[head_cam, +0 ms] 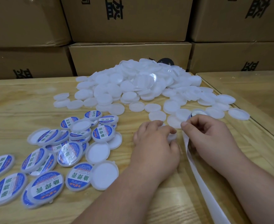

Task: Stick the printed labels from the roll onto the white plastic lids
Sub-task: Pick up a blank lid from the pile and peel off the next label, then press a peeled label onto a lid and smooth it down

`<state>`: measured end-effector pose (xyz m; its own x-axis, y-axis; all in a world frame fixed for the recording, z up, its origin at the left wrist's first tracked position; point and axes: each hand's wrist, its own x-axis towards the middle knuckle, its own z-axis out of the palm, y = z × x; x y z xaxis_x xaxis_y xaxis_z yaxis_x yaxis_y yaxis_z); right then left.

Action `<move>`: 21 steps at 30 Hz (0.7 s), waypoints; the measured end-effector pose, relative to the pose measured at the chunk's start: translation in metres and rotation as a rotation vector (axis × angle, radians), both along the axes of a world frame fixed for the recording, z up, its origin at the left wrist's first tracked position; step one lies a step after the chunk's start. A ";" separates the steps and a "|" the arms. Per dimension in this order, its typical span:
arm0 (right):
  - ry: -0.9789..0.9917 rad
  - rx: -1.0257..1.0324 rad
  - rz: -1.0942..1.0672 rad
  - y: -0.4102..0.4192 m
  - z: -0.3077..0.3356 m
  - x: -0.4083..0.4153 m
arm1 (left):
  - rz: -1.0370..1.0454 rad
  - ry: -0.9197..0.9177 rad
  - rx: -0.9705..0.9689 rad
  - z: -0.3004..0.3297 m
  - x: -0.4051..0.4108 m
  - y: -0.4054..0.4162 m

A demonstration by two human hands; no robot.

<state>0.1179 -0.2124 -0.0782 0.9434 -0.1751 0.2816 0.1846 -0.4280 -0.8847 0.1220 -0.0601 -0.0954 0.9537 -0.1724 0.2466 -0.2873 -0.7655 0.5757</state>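
Note:
A big heap of plain white plastic lids (133, 83) covers the far middle of the wooden table (20, 104). A cluster of lids with blue printed labels (65, 152) lies at the near left. My left hand (155, 143) curls over a white lid (172, 136) that it mostly hides. My right hand (209, 136) pinches the top of the white backing strip (202, 180), which trails toward the near edge. Just beyond its fingers peeks the label roll (197, 113), with a blue edge showing.
Stacked brown cardboard boxes (129, 57) wall off the back of the table. A second table (254, 88) with a glossy top adjoins on the right. A dark round object (165, 60) sits behind the lid heap.

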 end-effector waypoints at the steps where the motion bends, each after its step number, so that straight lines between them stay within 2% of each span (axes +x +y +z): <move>1: 0.003 -0.002 -0.008 0.000 0.000 0.000 | 0.003 -0.010 -0.018 0.000 0.000 0.000; 6: 0.034 0.009 -0.009 0.001 0.001 0.000 | 0.062 -0.047 -0.039 0.001 0.000 -0.001; 15: 0.039 -0.003 -0.125 0.000 0.000 0.003 | 0.120 0.058 0.073 0.002 0.001 0.000; 21: 0.084 -0.023 -0.152 0.000 0.001 0.002 | 0.123 0.050 0.017 0.002 0.000 0.000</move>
<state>0.1197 -0.2128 -0.0768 0.9271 -0.3118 0.2082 0.0418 -0.4657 -0.8839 0.1225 -0.0598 -0.0932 0.9788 -0.0575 0.1965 -0.1623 -0.8029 0.5737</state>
